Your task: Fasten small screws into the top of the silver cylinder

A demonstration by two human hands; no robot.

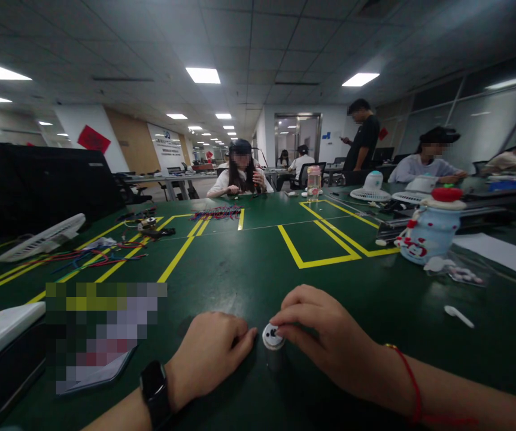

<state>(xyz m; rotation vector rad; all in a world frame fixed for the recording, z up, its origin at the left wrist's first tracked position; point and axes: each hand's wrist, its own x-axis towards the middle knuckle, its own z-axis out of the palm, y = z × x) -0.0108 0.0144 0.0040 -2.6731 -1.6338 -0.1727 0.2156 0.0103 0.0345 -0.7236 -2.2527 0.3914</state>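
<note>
A small upright cylinder (273, 340) with a white top and dark spots on it stands on the green table between my hands; it looks like a little motor, its lower part dark and hard to make out. The thumb and fingers of my right hand (323, 338) are pinched together at the top of this cylinder. Whatever lies between those fingertips is too small to name. My left hand (211, 353) rests on the table just left of the cylinder, loosely curled, with its thumb pointing toward it. Nothing shows in the left fingers.
Left lie a blurred flat sheet (114, 347), red and blue wires (100, 258) and a white fan part (46, 236). Right are a white earbud (459, 316), a blue snowman-shaped cup (433, 230) and white fans (370, 188). Another person (242, 173) sits across the table.
</note>
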